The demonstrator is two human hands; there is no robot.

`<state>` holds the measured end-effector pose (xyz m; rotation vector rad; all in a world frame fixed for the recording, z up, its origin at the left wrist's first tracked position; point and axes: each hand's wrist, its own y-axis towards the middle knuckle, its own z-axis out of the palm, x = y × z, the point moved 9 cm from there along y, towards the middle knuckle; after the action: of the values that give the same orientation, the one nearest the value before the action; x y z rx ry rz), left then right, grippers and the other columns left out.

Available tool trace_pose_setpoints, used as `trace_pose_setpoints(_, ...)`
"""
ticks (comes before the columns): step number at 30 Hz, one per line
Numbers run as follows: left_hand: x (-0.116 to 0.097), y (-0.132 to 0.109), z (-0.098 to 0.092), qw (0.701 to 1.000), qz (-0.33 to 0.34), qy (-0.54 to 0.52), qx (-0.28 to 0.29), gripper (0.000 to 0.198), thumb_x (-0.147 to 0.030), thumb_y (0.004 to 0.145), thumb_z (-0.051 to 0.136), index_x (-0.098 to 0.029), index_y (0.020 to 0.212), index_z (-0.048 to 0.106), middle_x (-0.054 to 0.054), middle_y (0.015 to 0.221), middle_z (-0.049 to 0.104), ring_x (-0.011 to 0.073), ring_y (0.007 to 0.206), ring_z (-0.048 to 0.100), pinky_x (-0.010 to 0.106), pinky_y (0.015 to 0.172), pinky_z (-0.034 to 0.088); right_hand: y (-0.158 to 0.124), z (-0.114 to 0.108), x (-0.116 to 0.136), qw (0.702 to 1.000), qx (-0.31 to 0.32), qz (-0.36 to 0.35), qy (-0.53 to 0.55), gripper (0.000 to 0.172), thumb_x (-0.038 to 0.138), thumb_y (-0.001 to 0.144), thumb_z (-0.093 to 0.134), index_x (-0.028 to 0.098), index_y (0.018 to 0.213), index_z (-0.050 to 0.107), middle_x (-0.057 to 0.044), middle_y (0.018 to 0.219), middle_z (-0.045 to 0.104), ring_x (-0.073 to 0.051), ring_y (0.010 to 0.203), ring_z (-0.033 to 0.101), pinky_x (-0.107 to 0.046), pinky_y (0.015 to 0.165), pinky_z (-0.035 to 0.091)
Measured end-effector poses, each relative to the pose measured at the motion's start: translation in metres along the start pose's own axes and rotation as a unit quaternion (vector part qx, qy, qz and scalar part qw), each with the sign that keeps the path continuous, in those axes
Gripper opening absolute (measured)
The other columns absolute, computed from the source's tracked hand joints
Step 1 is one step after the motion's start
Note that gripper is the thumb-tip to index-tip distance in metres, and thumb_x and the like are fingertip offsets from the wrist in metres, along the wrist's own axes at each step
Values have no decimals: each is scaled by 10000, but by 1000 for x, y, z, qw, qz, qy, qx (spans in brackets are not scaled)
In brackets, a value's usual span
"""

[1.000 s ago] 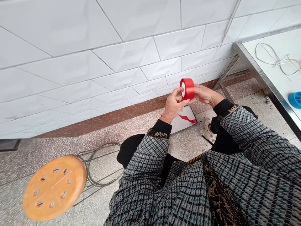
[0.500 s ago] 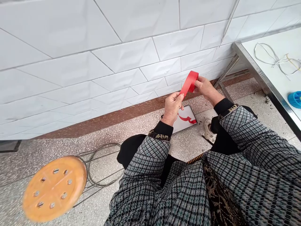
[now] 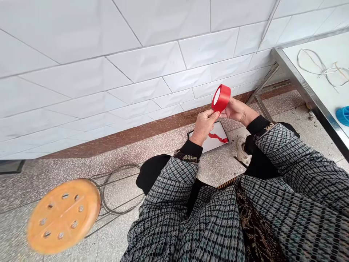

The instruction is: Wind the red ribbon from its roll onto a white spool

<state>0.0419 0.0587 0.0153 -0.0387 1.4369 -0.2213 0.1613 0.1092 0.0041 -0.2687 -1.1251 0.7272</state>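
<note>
A roll of red ribbon (image 3: 224, 97) is held up in front of the wall, its white core facing left. My right hand (image 3: 236, 109) grips the roll from its right and lower side; some of those fingers are hidden behind it. Just below the roll, my left hand (image 3: 205, 123) pinches the ribbon between thumb and fingers. Beneath the hands, a loose length of red ribbon (image 3: 216, 137) lies over a white, dark-edged panel or shallow box (image 3: 209, 146) on the floor.
An orange round stool (image 3: 64, 218) with metal legs lies tipped at lower left. On the right stands a metal-edged table (image 3: 302, 82) with white cords (image 3: 323, 71) and a blue plastic item (image 3: 343, 115). White tiled wall (image 3: 152, 62) runs ahead. A shoe (image 3: 242, 151) rests below.
The roll has come closer to my left hand and turned so its white core shows. The stretched ribbon between the hands has shortened.
</note>
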Motion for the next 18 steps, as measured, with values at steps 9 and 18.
trace_pose_setpoints(9,-22,-4,-19,984,99,94,-118,371,-117,842,924,-263,1126,735,-120,603,464,98,534,424,257,593,424,-6,1,-5,997,34,72,-4,261,369,1207,641,180,1076,764,-67,811,844,-163,607,754,-204,553,635)
trace_pose_setpoints(18,-20,3,-8,991,97,86,-12,495,-127,815,915,-247,1269,759,-140,571,418,88,498,384,251,531,371,-12,0,-12,995,28,97,-16,278,346,1203,624,167,1044,765,-66,762,816,-157,569,739,-195,515,612)
